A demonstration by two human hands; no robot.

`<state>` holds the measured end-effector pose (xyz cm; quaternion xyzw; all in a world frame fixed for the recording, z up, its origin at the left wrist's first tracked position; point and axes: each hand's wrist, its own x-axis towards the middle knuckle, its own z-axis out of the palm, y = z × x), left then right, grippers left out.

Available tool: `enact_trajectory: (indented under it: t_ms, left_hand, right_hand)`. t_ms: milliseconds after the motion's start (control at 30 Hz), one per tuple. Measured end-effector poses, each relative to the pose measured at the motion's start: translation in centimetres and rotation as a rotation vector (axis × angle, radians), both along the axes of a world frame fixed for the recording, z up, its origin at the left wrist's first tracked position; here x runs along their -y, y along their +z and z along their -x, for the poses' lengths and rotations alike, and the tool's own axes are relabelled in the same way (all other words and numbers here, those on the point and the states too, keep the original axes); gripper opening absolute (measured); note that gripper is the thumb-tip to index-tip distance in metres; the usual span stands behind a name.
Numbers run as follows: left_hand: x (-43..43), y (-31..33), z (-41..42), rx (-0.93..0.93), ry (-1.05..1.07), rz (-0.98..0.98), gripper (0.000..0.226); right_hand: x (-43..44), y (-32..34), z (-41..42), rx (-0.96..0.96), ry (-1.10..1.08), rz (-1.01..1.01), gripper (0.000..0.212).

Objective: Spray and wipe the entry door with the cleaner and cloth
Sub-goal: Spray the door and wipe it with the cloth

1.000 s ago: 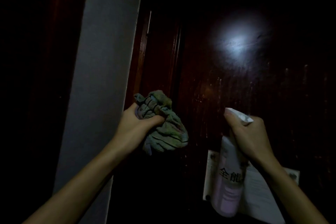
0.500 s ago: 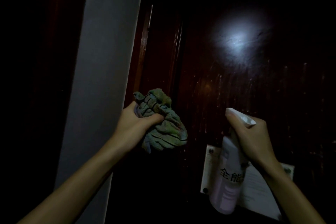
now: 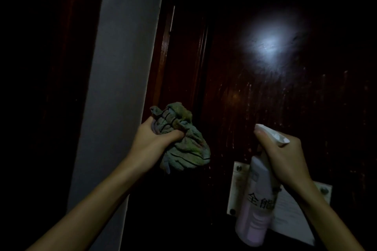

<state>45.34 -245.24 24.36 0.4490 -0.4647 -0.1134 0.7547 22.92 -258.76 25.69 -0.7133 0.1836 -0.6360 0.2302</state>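
1. My left hand (image 3: 155,140), in the middle of the frame, squeezes the bunched-up cloth (image 3: 183,149) tight.
2. My right hand (image 3: 285,159), at the lower right, is wrapped round the neck of the spray bottle (image 3: 257,210), just under its white top.
3. The dark brown door (image 3: 285,98) fills the right half of the frame. Thin shiny streaks run down it, so it looks wet to me.
4. I think I am at the spraying step, or just done with it.
5. Next I need to press the cloth flat on the wet part and rub, and keep it off the paper sign (image 3: 289,216) at the lower right.
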Motion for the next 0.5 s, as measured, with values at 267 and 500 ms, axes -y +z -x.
enact_trajectory:
  t_ms: [267, 500]
  left_hand:
    - [-0.6, -1.2, -0.6, -0.039, 0.019, -0.007, 0.034]
    - [-0.5, -2.2, -0.8, -0.069, 0.031, -0.042, 0.032]
  right_hand:
    - [1.0, -1.4, 0.1, -0.050, -0.004, -0.015, 0.040]
    - [1.7, -2.3, -0.3, -0.081, -0.064, 0.008, 0.039]
